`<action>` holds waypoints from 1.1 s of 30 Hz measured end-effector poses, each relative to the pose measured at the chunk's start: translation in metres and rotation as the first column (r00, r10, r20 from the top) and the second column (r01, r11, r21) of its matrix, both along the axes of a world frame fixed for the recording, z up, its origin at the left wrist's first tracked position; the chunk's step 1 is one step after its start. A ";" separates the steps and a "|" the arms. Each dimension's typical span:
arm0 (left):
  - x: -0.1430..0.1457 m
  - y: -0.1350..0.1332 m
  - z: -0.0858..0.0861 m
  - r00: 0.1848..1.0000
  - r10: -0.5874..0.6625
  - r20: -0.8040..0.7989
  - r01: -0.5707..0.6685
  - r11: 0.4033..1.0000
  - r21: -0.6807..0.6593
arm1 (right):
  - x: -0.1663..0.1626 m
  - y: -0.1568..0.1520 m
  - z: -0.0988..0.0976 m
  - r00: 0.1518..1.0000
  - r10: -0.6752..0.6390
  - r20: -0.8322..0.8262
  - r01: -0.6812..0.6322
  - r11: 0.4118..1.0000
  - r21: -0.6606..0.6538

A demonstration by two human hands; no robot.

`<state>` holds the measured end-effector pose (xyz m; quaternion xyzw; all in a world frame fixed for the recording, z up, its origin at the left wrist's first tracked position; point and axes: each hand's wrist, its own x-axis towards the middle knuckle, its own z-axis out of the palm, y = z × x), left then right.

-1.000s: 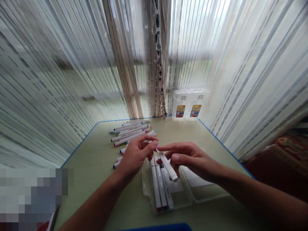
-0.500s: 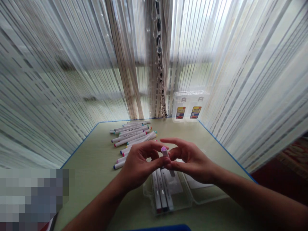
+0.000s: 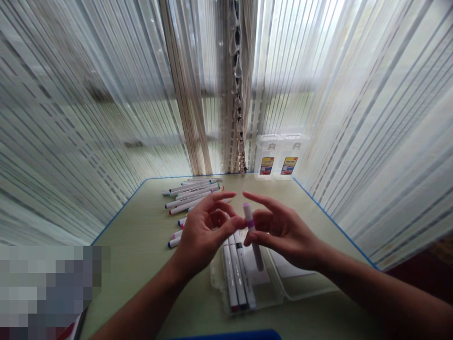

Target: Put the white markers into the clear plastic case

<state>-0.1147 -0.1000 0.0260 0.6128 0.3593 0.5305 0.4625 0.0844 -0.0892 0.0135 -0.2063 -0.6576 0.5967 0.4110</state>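
Note:
A white marker (image 3: 250,223) with a light purple end and a purple band stands tilted between my hands, above an open clear plastic case. My right hand (image 3: 283,226) grips it between thumb and curled fingers, index finger stretched out. Closed in a pinch, my left hand (image 3: 208,224) has its thumb tip against the marker's left side, its index finger extended too. Its other fingertips are partly hidden. Below, several white markers (image 3: 233,278) lie side by side in the left half of the clear case (image 3: 272,288).
Loose white markers (image 3: 187,204) with coloured ends lie piled on the table (image 3: 141,226) at left. Two clear cases (image 3: 274,146) with labels stand at the back edge. String curtains (image 3: 106,94) hang around the table. A blue object (image 3: 247,335) shows at the near edge.
The marker has swung more upright and slightly right, showing its purple band and more of its length. My fingers have shifted on it, and both index fingers point upward.

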 end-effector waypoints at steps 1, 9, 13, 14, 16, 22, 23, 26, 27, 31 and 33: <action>-0.001 0.001 0.001 0.997 0.078 -0.004 -0.078 0.997 0.009 | 0.000 0.001 0.000 1.000 -0.013 -0.016 0.013 1.000 -0.027; -0.006 -0.009 0.009 0.949 0.141 -0.283 -0.068 0.965 0.253 | -0.002 0.010 -0.001 0.989 -0.137 0.064 0.145 0.978 -0.147; -0.004 -0.012 0.010 0.930 0.137 -0.342 -0.028 0.952 0.304 | -0.002 0.013 -0.004 0.983 -0.098 0.156 0.125 0.977 -0.174; -0.004 -0.012 0.009 0.926 0.142 -0.349 -0.028 0.950 0.310 | -0.002 0.013 -0.005 0.982 -0.084 0.168 0.114 0.977 -0.179; -0.004 -0.011 0.008 0.922 0.147 -0.359 -0.029 0.949 0.313 | -0.002 0.013 -0.006 0.981 -0.067 0.180 0.101 0.977 -0.190; -0.005 -0.011 0.007 0.898 0.140 -0.417 0.022 0.933 0.359 | -0.001 0.014 -0.008 0.978 -0.068 0.197 0.110 0.972 -0.209; -0.005 -0.012 0.007 0.892 0.129 -0.433 0.048 0.926 0.374 | -0.001 0.014 -0.008 0.976 -0.068 0.206 0.112 0.971 -0.210; -0.004 -0.014 0.007 0.866 0.071 -0.495 0.160 0.898 0.409 | -0.001 0.014 -0.008 0.970 -0.066 0.235 0.115 0.972 -0.204; -0.004 -0.015 0.007 0.853 0.036 -0.521 0.212 0.889 0.407 | -0.001 0.014 -0.008 0.968 -0.067 0.243 0.118 0.972 -0.203; -0.001 -0.018 0.006 0.729 -0.161 -0.665 0.459 0.836 0.300 | -0.001 0.014 -0.010 0.961 -0.066 0.267 0.122 0.973 -0.198; 0.000 -0.021 0.006 0.640 -0.193 -0.743 0.538 0.803 0.255 | -0.001 0.013 -0.011 0.956 -0.074 0.283 0.129 0.975 -0.179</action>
